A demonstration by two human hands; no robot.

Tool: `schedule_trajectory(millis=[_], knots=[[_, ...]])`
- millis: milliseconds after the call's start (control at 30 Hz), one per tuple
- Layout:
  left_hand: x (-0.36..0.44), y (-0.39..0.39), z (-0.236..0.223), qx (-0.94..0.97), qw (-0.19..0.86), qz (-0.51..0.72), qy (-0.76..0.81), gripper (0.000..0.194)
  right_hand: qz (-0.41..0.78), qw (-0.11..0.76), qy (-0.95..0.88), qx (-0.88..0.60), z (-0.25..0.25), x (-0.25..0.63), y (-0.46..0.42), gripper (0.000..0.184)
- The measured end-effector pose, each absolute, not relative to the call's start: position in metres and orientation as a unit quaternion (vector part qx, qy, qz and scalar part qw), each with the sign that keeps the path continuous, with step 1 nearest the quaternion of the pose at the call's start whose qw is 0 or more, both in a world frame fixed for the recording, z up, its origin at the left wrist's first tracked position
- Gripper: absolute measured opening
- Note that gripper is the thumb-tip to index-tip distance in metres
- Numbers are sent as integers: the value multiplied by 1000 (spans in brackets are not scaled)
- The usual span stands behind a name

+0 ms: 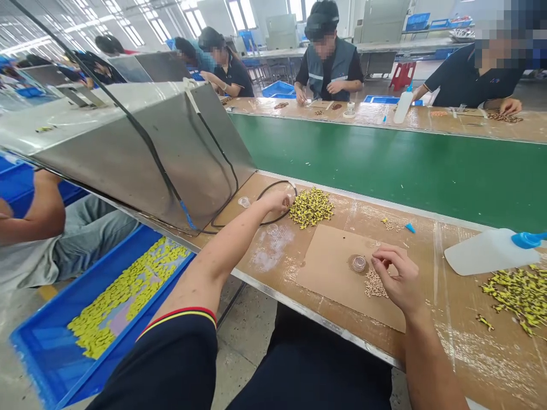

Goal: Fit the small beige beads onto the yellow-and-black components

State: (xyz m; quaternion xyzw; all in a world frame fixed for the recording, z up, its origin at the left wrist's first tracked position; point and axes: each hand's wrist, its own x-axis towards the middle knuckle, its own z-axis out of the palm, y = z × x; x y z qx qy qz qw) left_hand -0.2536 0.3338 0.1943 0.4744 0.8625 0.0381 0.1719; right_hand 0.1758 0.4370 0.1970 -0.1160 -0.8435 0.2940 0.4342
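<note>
My left hand (277,201) is stretched out to the left edge of a heap of small yellow and dark pieces (311,208). Its fingers curl downward around something brownish that I cannot make out. Above the cardboard sheet (325,262), my right hand (398,274) has its thumb and forefinger pinched together; whatever may be between them is too small to name. Just below those fingers lies a pile of tiny pale ring-like parts (374,283). A small round clear container (359,263) stands on the cardboard beside the pile.
A white bottle with a blue cap (487,250) lies at the right, by another yellow heap (521,296). A metal housing (183,154) and black cable stand left. Beyond runs a green conveyor belt (384,159), with co-workers behind it. A blue crate (98,319) holds yellow pieces.
</note>
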Motion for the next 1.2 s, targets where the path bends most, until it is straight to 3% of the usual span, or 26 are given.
schedule_trajectory(millis=[467,633,767,900,1200], knots=[[-218,367,220,497,132,194,836,19,302,380,-867,-110,186,176,435,8],[-164,371,199,380,-2,232,895,45,299,374,-870,-115,186,176,437,8],[-109,367,177,323,-48,232,916,65,296,367,-874,-116,185,177,435,9],[-85,367,167,284,-14,185,941,81,296,364,-876,-109,186,176,435,9],[-110,369,150,288,13,197,937,89,292,370,-877,-93,187,173,437,9]])
